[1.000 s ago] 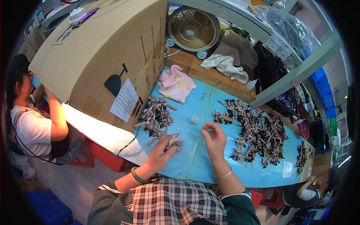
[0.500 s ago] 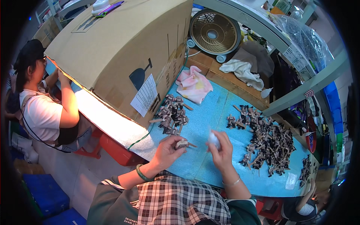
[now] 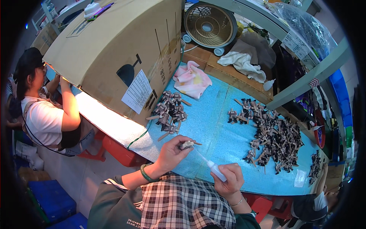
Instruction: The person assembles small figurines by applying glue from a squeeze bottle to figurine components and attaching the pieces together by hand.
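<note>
My left hand (image 3: 169, 156) pinches a small grey-and-brown toy figure (image 3: 187, 145) just above the table's near edge. A thin brown stick-like part juts out beside the figure. In my right hand (image 3: 231, 182) is a small white squeeze bottle (image 3: 217, 171), tilted so that its long thin nozzle points up and left at the figure. Whether the tip touches the figure I cannot tell. Beyond my left hand lies a heap of similar figures (image 3: 170, 110) against the box. A far larger heap of figures (image 3: 276, 139) spreads to the right.
A big cardboard box (image 3: 114, 57) walls off the left of the blue table (image 3: 213, 114). Behind lie a pink cloth (image 3: 192, 78), a fan (image 3: 209, 26) and a white rag (image 3: 244, 65). A grey metal post (image 3: 309, 86) crosses at right. Another person (image 3: 47, 103) sits at left.
My right hand has come lower and turned the bottle, so the nozzle now points at the figure. My left hand keeps its pinch. The whole view has shifted slightly.
</note>
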{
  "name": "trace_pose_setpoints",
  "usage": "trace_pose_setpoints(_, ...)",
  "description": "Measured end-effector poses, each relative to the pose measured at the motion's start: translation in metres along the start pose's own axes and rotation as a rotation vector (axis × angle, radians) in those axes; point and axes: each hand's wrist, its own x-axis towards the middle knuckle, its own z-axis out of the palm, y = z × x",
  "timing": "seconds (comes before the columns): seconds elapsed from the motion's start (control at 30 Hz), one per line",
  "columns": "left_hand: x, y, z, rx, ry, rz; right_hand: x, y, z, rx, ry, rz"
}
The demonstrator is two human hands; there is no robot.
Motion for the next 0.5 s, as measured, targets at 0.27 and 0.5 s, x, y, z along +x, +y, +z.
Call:
trace_pose_setpoints(0.27, -0.0034, 0.0025, 0.0039, 0.024, 0.02, 0.02, 0.0001, -0.001, 0.0009, -0.008, -0.032, -0.011)
trace_pose_setpoints(0.5, -0.0039, 0.0019, 0.0031, 0.022, 0.014, 0.027, 0.0036, -0.0046, 0.0007, -0.015, -0.044, -0.01)
